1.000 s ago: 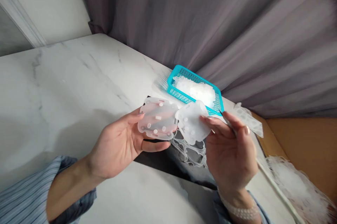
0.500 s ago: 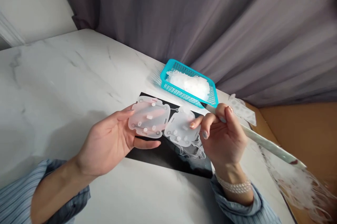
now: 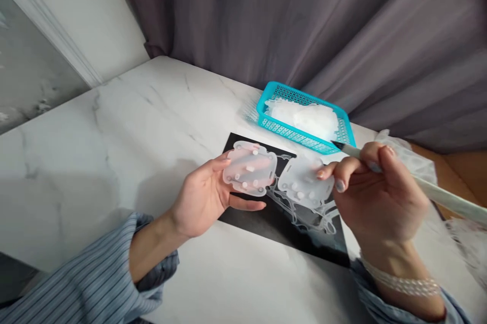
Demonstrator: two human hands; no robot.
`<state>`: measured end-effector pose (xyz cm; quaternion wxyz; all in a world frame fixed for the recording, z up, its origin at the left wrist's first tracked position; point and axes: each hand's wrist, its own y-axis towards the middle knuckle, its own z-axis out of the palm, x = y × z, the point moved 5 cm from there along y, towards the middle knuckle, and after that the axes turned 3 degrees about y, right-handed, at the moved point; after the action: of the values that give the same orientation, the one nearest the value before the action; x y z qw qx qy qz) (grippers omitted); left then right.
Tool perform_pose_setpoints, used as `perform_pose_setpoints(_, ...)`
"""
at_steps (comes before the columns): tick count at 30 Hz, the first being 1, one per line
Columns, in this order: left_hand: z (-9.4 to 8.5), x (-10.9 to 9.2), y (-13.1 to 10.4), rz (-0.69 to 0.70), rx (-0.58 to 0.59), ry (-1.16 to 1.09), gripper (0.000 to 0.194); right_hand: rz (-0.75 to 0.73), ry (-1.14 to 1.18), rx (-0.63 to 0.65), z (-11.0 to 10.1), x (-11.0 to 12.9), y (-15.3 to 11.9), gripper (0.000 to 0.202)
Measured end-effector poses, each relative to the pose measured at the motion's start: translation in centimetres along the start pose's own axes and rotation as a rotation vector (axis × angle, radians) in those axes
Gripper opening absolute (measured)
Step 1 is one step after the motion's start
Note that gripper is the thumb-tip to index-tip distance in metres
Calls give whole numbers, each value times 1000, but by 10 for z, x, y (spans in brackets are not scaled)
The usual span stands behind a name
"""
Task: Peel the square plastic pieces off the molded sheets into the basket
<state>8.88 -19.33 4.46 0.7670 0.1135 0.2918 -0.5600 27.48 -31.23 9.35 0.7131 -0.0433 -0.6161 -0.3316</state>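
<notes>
One marbled bench (image 3: 125, 126) is carrying a black mat (image 3: 274, 228); above it, the left hand (image 3: 203, 197) is pinching a translucent plate (image 3: 249, 169) in its grip, while the right hand (image 3: 380, 200) is gripping a second plate (image 3: 304, 182) just beside, plus a slim tool (image 3: 441, 192).

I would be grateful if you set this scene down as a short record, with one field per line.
Left hand: left hand holding a translucent piece with small raised studs
Right hand: right hand holding a slim tool, pale with a dark tip, fingers also on a second piece
Below the hands: dark sheet with translucent strips over it
Beyond: turquoise basket containing whitish items
Surface: white marbled table
Backdrop: grey-purple curtain
</notes>
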Motion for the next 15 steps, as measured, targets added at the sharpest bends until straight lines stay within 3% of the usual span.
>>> perform_pose_setpoints(6, -1, 3, 1, -25, -11, 2, 43, -4, -34, -23, 5, 1, -2, 29)
perform_pose_setpoints(10, -1, 8, 1, -64, -7, 54, 42, 53, 2, 50, 21, 0, -8, 29)
perform_pose_setpoints(15, -6, 13, 3, -106, -94, 57, 41, 31, -23, 98, 32, 3, -6, 30)
